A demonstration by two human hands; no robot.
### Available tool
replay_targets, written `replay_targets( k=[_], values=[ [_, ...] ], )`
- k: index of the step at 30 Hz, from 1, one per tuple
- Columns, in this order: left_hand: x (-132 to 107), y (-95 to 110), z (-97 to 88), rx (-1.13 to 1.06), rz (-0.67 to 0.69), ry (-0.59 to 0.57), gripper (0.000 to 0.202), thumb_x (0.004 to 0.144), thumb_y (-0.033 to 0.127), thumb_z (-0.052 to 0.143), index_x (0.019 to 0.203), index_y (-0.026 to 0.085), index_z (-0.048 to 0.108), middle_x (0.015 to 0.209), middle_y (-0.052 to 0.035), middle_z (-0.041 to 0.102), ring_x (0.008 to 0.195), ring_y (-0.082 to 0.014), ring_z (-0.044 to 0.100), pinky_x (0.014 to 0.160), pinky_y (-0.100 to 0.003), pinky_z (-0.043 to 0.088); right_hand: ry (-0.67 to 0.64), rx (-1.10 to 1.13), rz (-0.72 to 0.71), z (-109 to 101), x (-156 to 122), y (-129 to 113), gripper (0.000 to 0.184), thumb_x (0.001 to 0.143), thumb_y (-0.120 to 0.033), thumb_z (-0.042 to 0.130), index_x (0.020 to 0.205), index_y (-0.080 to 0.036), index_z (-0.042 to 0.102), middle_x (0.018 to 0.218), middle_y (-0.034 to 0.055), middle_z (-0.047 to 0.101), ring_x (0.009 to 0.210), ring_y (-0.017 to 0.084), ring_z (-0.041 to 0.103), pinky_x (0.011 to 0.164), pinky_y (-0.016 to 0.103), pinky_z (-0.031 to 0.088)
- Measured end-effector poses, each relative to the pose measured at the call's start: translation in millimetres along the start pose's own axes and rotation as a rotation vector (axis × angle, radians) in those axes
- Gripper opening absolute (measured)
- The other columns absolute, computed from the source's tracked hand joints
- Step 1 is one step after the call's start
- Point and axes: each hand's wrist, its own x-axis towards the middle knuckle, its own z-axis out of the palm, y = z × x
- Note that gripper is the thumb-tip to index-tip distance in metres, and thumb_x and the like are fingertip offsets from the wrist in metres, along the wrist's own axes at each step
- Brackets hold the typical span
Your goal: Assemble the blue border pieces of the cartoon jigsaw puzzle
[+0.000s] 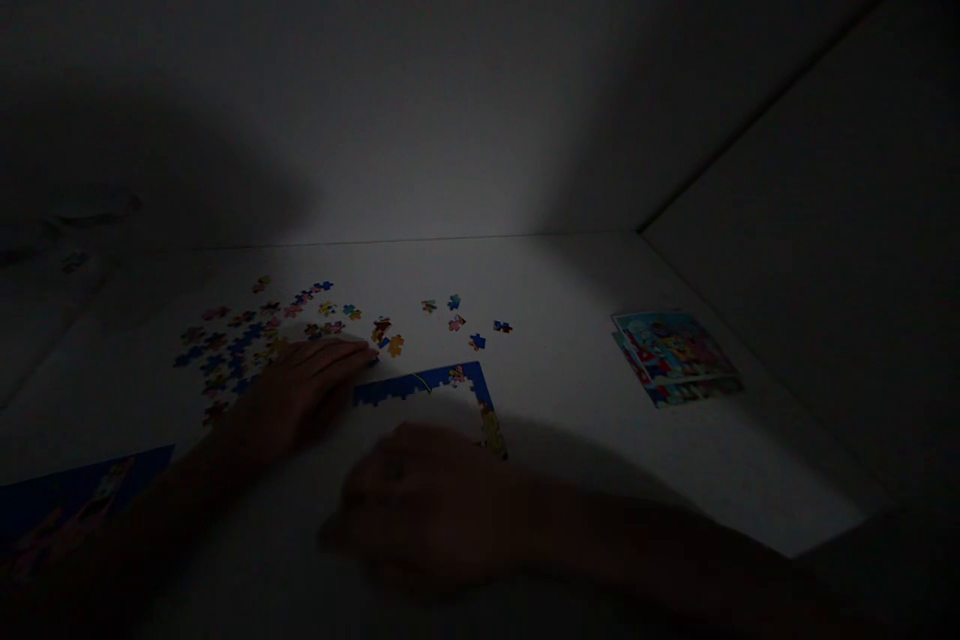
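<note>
A partly joined jigsaw border point(397, 388), mostly blue, forms a corner on the white table. My left hand point(307, 385) reaches over the table at the border's left end, fingers stretched out and fingertips close to its upper edge. Loose puzzle pieces point(240, 345) lie spread beyond and to the left of this hand. Below the border is my right hand point(431, 510), its fingers curled in; whatever they may hold is hidden in the dark. Its wrist covers the lower end of the border's right side.
Several stray pieces point(455, 322) lie above the border. Colourful picture cards point(675, 355) are stacked at the right. A blue picture sheet point(90, 500) is at the lower left, partly behind my left forearm. White walls point(450, 120) enclose the table at the back and right.
</note>
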Motion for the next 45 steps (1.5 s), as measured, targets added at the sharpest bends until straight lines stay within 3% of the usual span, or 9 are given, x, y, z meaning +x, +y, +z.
replay_targets(
  k=[2, 6, 8, 12, 18, 25, 35, 40, 45],
  values=[
    [1, 2, -0.7, -0.006, -0.005, 0.001, 0.043, 0.104, 0.03, 0.037, 0.137, 0.024, 0.063, 0.133, -0.0077, 0.07, 0.121, -0.025, 0.064, 0.105, -0.041, 0.051, 0.184, -0.156, 0.071, -32, -17, 32, 0.024, 0.095, -0.019, 0.052, 0.11, -0.021, 0.07, 0.098, 0.0071, 0.075, 0.094, 0.019, 0.068, 0.082, 0.034, 0.056],
    [2, 2, -0.9, 0.016, 0.026, 0.009, 0.042, 0.103, 0.026, 0.036, 0.13, 0.023, 0.069, 0.128, -0.008, 0.072, 0.12, -0.0246, 0.065, 0.103, -0.041, 0.052, 0.482, -0.239, 0.446, -82, -55, 93, 0.023, 0.087, -0.015, 0.052, 0.097, -0.02, 0.072, 0.087, 0.0057, 0.071, 0.08, 0.018, 0.065, 0.071, 0.032, 0.053],
    [1, 1, -0.4, 0.013, 0.026, 0.011, 0.042, 0.103, 0.026, 0.036, 0.13, 0.024, 0.069, 0.128, -0.0077, 0.072, 0.12, -0.0244, 0.064, 0.104, -0.041, 0.051, 0.557, -0.226, 0.605, -94, -67, 113, 0.026, 0.082, -0.013, 0.052, 0.096, -0.021, 0.072, 0.092, 0.0062, 0.07, 0.078, 0.018, 0.064, 0.069, 0.031, 0.051],
    [1, 0, 0.5, 0.028, 0.035, 0.026, 0.042, 0.104, 0.025, 0.036, 0.131, 0.021, 0.068, 0.127, -0.0085, 0.072, 0.118, -0.0234, 0.065, 0.103, -0.039, 0.051, 0.627, -0.193, 0.731, -99, -78, 131, 0.026, 0.076, -0.015, 0.053, 0.092, -0.02, 0.073, 0.09, 0.0059, 0.07, 0.077, 0.019, 0.062, 0.071, 0.033, 0.051],
    [1, 1, -1.3, 0.068, 0.07, 0.021, 0.043, 0.105, 0.025, 0.035, 0.131, 0.018, 0.067, 0.127, -0.01, 0.072, 0.116, -0.024, 0.066, 0.1, -0.04, 0.053, 0.564, -0.167, 0.77, -95, -79, 134, 0.025, 0.077, -0.016, 0.054, 0.092, -0.02, 0.072, 0.094, 0.0061, 0.072, 0.083, 0.02, 0.065, 0.077, 0.035, 0.052],
    [-2, -2, 1.8, -0.026, 0.027, -0.014, 0.044, 0.102, 0.026, 0.036, 0.136, 0.024, 0.066, 0.132, -0.0083, 0.07, 0.12, -0.0262, 0.065, 0.103, -0.044, 0.053, 0.475, -0.19, 0.738, -93, -77, 136, 0.026, 0.078, -0.014, 0.056, 0.096, -0.021, 0.074, 0.096, 0.0068, 0.071, 0.086, 0.021, 0.065, 0.081, 0.036, 0.052],
    [3, 0, 1.2, -0.027, 0.027, -0.001, 0.044, 0.103, 0.026, 0.035, 0.129, 0.022, 0.07, 0.128, -0.01, 0.072, 0.12, -0.0282, 0.065, 0.102, -0.047, 0.053, 0.291, -0.417, 0.456, -80, -58, 139, 0.04, 0.096, -0.019, 0.047, 0.128, -0.017, 0.071, 0.119, 0.0152, 0.07, 0.116, 0.029, 0.06, 0.102, 0.051, 0.045],
    [5, 1, -0.5, -0.013, 0.018, -0.008, 0.045, 0.102, 0.027, 0.034, 0.129, 0.022, 0.07, 0.127, -0.0095, 0.072, 0.118, -0.0277, 0.065, 0.1, -0.046, 0.053, 0.231, -0.432, 0.522, -70, -50, 138, 0.04, 0.1, -0.022, 0.049, 0.136, -0.027, 0.066, 0.144, 0.0124, 0.062, 0.13, 0.032, 0.055, 0.106, 0.058, 0.043],
    [3, -1, 1.9, -0.03, 0.027, 0.012, 0.043, 0.102, 0.026, 0.036, 0.128, 0.024, 0.07, 0.128, -0.0078, 0.072, 0.121, -0.0257, 0.064, 0.103, -0.044, 0.052, 0.259, -0.419, 0.52, -69, -50, 140, 0.04, 0.098, -0.016, 0.047, 0.128, -0.027, 0.071, 0.137, 0.0082, 0.068, 0.127, 0.027, 0.061, 0.108, 0.053, 0.045]
  ],
)
